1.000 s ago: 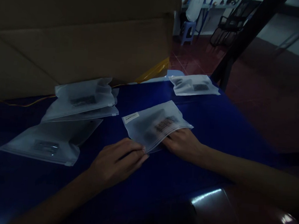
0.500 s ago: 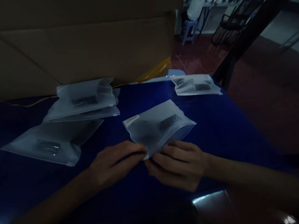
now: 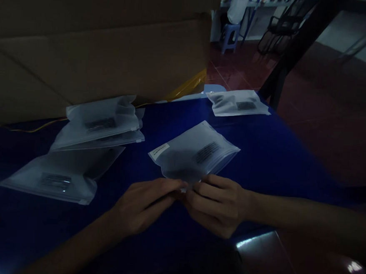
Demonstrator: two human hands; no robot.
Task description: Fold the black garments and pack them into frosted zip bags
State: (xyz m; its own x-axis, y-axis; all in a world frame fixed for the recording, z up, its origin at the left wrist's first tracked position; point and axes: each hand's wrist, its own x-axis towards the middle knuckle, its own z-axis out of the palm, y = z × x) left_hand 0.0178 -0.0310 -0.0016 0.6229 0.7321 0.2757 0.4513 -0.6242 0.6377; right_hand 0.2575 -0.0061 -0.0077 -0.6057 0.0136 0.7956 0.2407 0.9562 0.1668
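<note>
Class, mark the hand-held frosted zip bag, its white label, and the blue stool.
frosted zip bag (image 3: 194, 152), head view, bag's middle
white label (image 3: 159, 150), head view, label's centre
blue stool (image 3: 231, 27), head view, stool's seat

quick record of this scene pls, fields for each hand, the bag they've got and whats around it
left hand: fingers pinching the bottom corner of the bag
right hand: fingers curled at the same corner, meeting the left hand
held item: frosted zip bag, small white label near its left corner, dark printed label showing through
other bags: stacked frosted bags, single bag, far bag
surface: blue table top
behind: cardboard box, yellow tape
background: seated person on a blue plastic stool
</note>
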